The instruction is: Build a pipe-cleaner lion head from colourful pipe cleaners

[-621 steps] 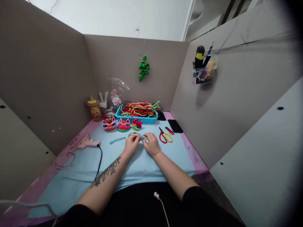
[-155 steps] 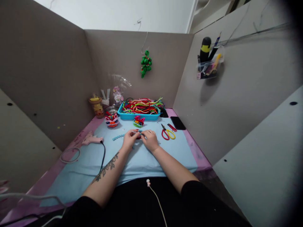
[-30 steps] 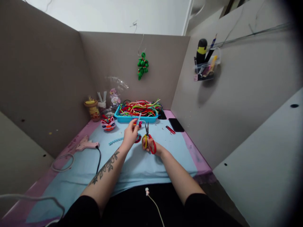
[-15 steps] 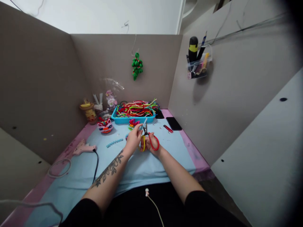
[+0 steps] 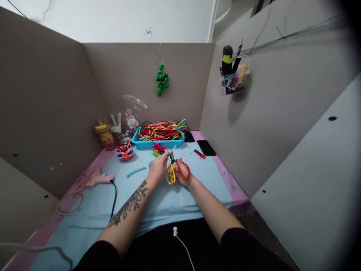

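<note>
My right hand (image 5: 182,176) holds scissors (image 5: 172,162) with one red and one yellow handle loop, their dark blades pointing away from me. Close beside the blades, my left hand (image 5: 159,165) has its fingers pinched round a thin whitish strip (image 5: 173,149). Just beyond the left hand lies a small red, pink and green woven piece (image 5: 158,149). A twisted light-blue strip (image 5: 135,172) rests on the cloth to the left. Farther back on that side sits a red, white and orange animal-head figure (image 5: 124,152).
A blue tray (image 5: 158,144) of colourful cords stands at the back. To the right are a black phone (image 5: 206,148) and a red cutter (image 5: 200,154). A pink glue gun (image 5: 99,178) with a black cable lies left, near a patterned cup (image 5: 105,136).
The scissors' handle loops have spread apart, and the yellow one has swung down and left. My left hand has shifted slightly. The view has tilted a little.
</note>
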Demonstrator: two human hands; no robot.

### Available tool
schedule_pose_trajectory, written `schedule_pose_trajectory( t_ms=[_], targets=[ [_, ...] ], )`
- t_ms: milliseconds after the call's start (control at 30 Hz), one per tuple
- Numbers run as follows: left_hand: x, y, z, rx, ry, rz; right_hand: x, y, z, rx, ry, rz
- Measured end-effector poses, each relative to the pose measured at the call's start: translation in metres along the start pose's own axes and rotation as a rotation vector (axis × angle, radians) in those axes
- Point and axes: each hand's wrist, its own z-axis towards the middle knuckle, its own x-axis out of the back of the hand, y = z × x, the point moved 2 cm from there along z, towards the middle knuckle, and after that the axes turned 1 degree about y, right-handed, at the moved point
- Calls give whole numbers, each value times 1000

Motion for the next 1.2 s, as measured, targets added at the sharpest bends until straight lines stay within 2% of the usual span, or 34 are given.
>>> schedule_pose_trajectory(
  t_ms=[333,500,700,833,933,1033,1100,1200],
  targets=[
    [-6,-3,5,-19,-29,83,2,1,2,-9,34,18],
    [-11,2,15,13,-33,71,11,1,9,18,105,23],
    [-19,3,34,54,17,-135,23,-3,21,173,257,-9],
    [-18,-5,42,251,112,-488,36,-5,22,252,377,-99],
    [-7,-10,42,393,124,-875,53,-13,17,338,529,-309],
    [14,-20,35,454,156,-1169,71,-22,7,374,798,-663],
    [29,-33,30,493,206,-1303,80,-26,2,267,948,-930],
    [48,-58,20,534,294,-1449,86,-28,-3,67,1010,-1249]
  ],
)
